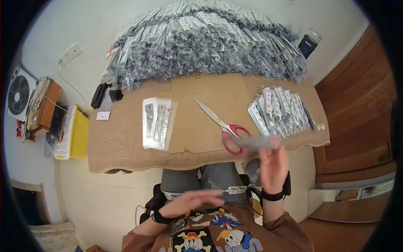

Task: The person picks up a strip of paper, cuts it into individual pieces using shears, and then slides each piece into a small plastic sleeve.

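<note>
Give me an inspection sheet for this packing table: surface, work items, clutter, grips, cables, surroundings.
Surface: table under a beige quilted cloth, cardboard sheet on top.
Job's things: clear packet, blurred, in the right hand; packet stack at right; packet heap at the back; two flat packets; red-handled scissors.
Clutter: black items, white card at the left edge.
Grips: right hand closed on the packet; left hand low over the lap, blurred, grip unclear.
Cables: white cord from wall socket.
Surroundings: yellow box, wooden door.
</note>
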Motion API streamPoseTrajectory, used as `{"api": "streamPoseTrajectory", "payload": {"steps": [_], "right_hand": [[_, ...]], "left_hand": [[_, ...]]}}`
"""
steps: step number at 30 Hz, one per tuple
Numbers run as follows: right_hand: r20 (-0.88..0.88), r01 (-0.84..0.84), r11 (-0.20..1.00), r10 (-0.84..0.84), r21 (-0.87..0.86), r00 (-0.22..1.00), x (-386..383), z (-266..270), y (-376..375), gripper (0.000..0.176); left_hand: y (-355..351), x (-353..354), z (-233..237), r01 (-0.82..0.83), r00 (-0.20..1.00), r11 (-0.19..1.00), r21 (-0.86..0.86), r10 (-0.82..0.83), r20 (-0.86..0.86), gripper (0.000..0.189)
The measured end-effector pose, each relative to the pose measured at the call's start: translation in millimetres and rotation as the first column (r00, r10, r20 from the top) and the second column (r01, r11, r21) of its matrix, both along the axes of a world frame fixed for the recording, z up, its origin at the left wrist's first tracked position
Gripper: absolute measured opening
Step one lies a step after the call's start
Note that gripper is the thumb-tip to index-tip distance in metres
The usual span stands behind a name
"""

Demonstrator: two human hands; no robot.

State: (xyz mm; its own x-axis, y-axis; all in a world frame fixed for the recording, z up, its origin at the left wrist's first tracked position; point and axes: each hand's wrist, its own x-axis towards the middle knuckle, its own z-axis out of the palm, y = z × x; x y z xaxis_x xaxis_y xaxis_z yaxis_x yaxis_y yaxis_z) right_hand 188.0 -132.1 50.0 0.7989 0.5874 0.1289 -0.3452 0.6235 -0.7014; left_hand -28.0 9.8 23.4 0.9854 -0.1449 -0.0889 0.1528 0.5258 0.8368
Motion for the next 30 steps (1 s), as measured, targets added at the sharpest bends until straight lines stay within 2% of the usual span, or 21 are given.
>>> {"api": "streamPoseTrajectory", "payload": {"steps": [2,3,6,7,9,10,11,12,13,14,15,16,18,20,21,22,23,24,25,27,30], "right_hand": [[-0.080,0.105,0.994,-0.107,-0.026,0.991,21,5,-2,0.034],[-0.163,0.202,0.978,-0.209,-0.059,0.964,28,6,-5,0.037],[-0.144,0.167,0.974,-0.190,-0.155,0.971,44,-2,-18,0.037],[-0.135,0.146,0.969,-0.175,-0.201,0.975,47,-4,-19,0.037],[-0.093,0.149,0.963,-0.173,-0.223,0.980,44,2,-23,0.037],[-0.047,0.160,0.956,-0.177,-0.245,0.983,41,5,-26,0.037],[-0.001,0.170,0.950,-0.177,-0.263,0.984,38,7,-28,0.037],[-0.004,0.155,0.953,-0.162,-0.260,0.987,32,5,-28,0.037],[0.123,0.239,0.913,-0.209,-0.332,0.970,22,1,-29,0.038],[0.249,0.327,0.863,-0.244,-0.385,0.937,12,-4,-31,0.039],[0.366,0.157,0.874,0.025,-0.460,0.930,5,-19,-41,0.040],[0.449,0.004,0.834,0.292,-0.551,0.844,2,-34,-47,0.040],[0.725,0.159,0.708,0.670,-0.688,0.157,-16,-18,-21,0.034],[0.687,-0.100,0.729,0.675,-0.677,0.268,-47,-37,-12,0.029],[0.688,-0.109,0.731,0.675,-0.674,0.267,-47,-38,-10,0.029],[0.456,-0.343,0.581,0.805,-0.738,0.380,-46,-37,-10,0.026],[0.182,-0.572,0.411,0.892,-0.710,0.414,-44,-35,-11,0.023],[-0.101,-0.768,0.241,0.925,-0.593,0.367,-40,-33,-12,0.020],[-0.099,-0.771,0.238,0.927,-0.591,0.361,-32,-30,-15,0.020],[-0.194,-0.733,0.161,0.907,-0.661,0.375,-2,-25,-27,0.016],[-0.175,-0.439,0.123,0.797,-0.890,0.579,45,-41,-65,0.015]], "left_hand": [[-15,-16,-27,0.255,0.954,0.867,0.428,-0.153,-0.258,0.057],[-19,-23,-41,0.256,0.954,0.867,0.429,-0.154,-0.258,0.057],[-26,-38,-80,0.324,0.918,0.624,0.711,-0.025,-0.396,0.052],[-26,-36,-88,0.322,0.917,0.625,0.711,-0.020,-0.398,0.052],[-28,-29,-100,-0.024,0.792,0.942,0.335,0.222,-0.569,0.048],[-30,-25,-103,-0.258,0.684,0.956,0.136,0.281,-0.673,0.046],[-32,-17,-104,-0.269,0.681,0.953,0.139,0.291,-0.672,0.046],[-33,-7,-103,-0.570,0.608,0.808,-0.149,0.292,-0.739,0.046],[-32,1,-101,-0.784,0.545,0.494,-0.377,0.254,-0.799,0.046],[-30,7,-93,-0.794,0.535,0.485,-0.367,0.269,-0.801,0.046],[-29,11,-80,-0.748,0.628,0.457,-0.482,0.250,-0.737,0.046],[-29,15,-63,-0.685,0.714,0.427,-0.590,0.233,-0.661,0.046],[-22,13,-32,-0.615,0.785,0.390,-0.685,0.223,-0.578,0.047],[2,-7,3,-0.377,0.926,0.687,-0.621,0.265,-0.268,0.045],[15,-17,19,-0.254,0.966,0.811,-0.527,0.236,-0.102,0.045],[27,-26,36,-0.368,0.920,0.811,-0.454,0.389,-0.049,0.047],[38,-36,48,-0.481,0.850,0.788,-0.385,0.527,0.017,0.048],[47,-45,53,-0.511,0.781,0.652,-0.560,0.624,0.014,0.048],[56,-54,58,-0.504,0.703,0.489,-0.711,0.711,-0.010,0.049],[73,-76,78,-0.609,0.530,0.279,-0.743,0.840,-0.119,0.046],[80,-84,78,-0.721,0.371,0.176,-0.671,0.915,-0.159,0.042]]}}
